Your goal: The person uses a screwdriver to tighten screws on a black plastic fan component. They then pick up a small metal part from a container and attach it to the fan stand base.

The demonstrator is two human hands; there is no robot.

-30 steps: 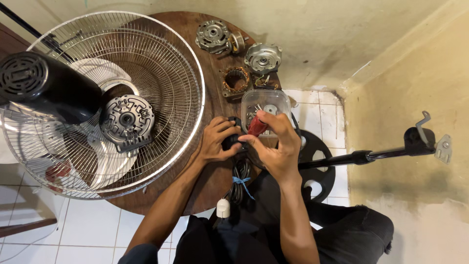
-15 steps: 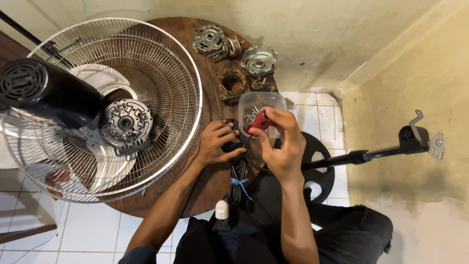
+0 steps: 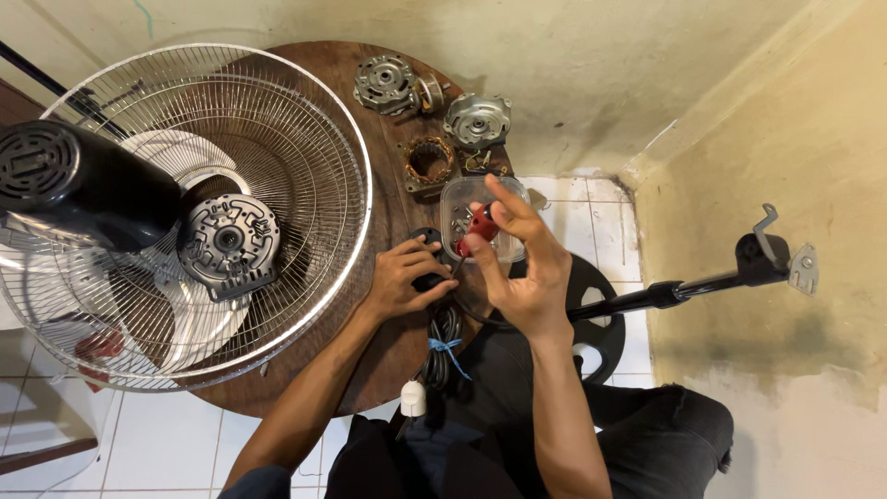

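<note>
While the round wooden worktop (image 3: 370, 370) fills the middle of the frame, its dark brown grain is mostly covered at the left by a domed wire fan guard (image 3: 305, 139) of thin chrome ribs, with pale plastic blades (image 3: 176, 152) showing through it. A black ribbed motor housing (image 3: 65, 189) lies across the guard at the left edge, and a grey cast motor end plate (image 3: 228, 245) with a round central hub sits inside the guard. At the right, a black fan stand pole (image 3: 702, 286) with a metal bracket at its tip reaches toward the stained yellow wall (image 3: 785, 111), and its round black base (image 3: 596, 319) rests on white floor tiles (image 3: 92, 434).

Along the top of the worktop lie two silvery motor covers (image 3: 386, 83) (image 3: 477, 118) and a stator (image 3: 431, 162) wound with copper wire. Below them stands a small clear plastic container (image 3: 462, 199) with rounded corners.

The right hand (image 3: 522, 268) is raised over that container, thumb and fingers pinching a small red-handled tool (image 3: 479, 226). The left hand (image 3: 407, 277) lies just left of it, fingers curled around a small black part (image 3: 427, 242) on the worktop. A bundled black power cord (image 3: 442, 346), tied with a blue strip, ends in a white plug (image 3: 412, 399) at the near edge.
</note>
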